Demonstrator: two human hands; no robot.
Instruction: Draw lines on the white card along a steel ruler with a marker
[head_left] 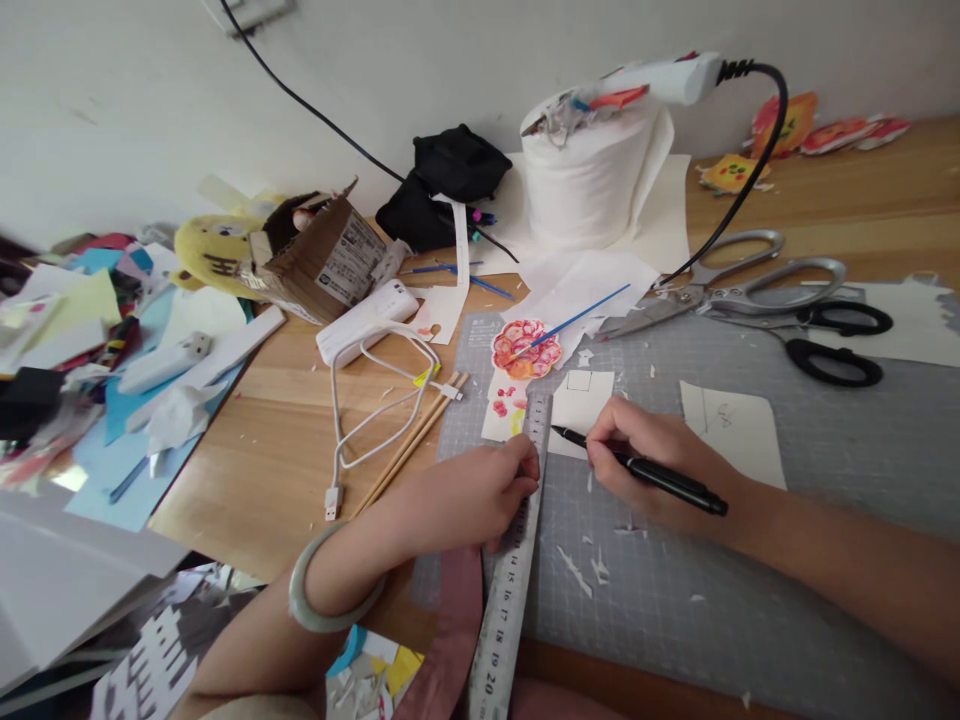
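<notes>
My left hand (504,482) is closed on a metal ruler (504,610), which lies lengthwise toward me over the grey cutting mat (675,590). In my right hand (645,450) is a black pen (667,482), its tip close to the ruler's right edge. Under the pen tip lies a small white paper (576,408) with a drawn square on it. Left of the ruler sits a paint-smeared paper scrap (504,405). Just above are a painted red and orange flower-like cutout (525,350) and a blue paintbrush (581,318) resting across it.
Large metal scissors (780,290) and black-handled scissors (836,365) lie at the right. A tissue roll (600,180) stands at the back, with a power strip (667,78) on top. A white power bank (367,320), cable (341,440) and cardboard box (322,260) occupy the left.
</notes>
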